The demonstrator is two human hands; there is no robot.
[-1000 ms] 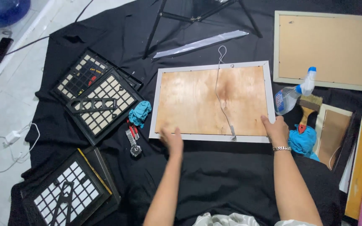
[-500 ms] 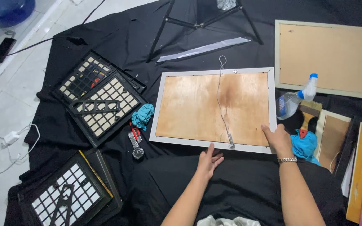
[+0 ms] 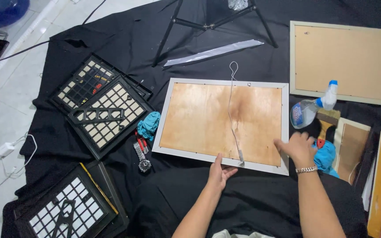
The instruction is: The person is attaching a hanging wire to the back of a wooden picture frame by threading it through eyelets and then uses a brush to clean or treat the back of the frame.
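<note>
Steadying a picture frame (image 3: 223, 123) that lies face down on a black cloth (image 3: 252, 198), both hands at its near edge.

Nearest, the left hand (image 3: 220, 172) lies flat with fingers together and thumb spread, its fingertips touching the pale near rail of the frame; it grips nothing. The right hand (image 3: 297, 147), a metal bracelet (image 3: 306, 169) on its wrist, rests open with fingers spread on the near right corner, palm down on the wooden back. A thin hanging wire (image 3: 232, 112) runs from the near edge up the middle of the back to the far rail. Left of the frame lie a wristwatch (image 3: 142, 158) and a blue rag (image 3: 149, 124); further left sit black grid frames (image 3: 100, 110). Just right of it stand a spray bottle (image 3: 311, 108) and a brush (image 3: 326, 121). Far right lies a second frame (image 3: 345, 61), back up, and far centre the legs of a tripod (image 3: 212, 22).
</note>
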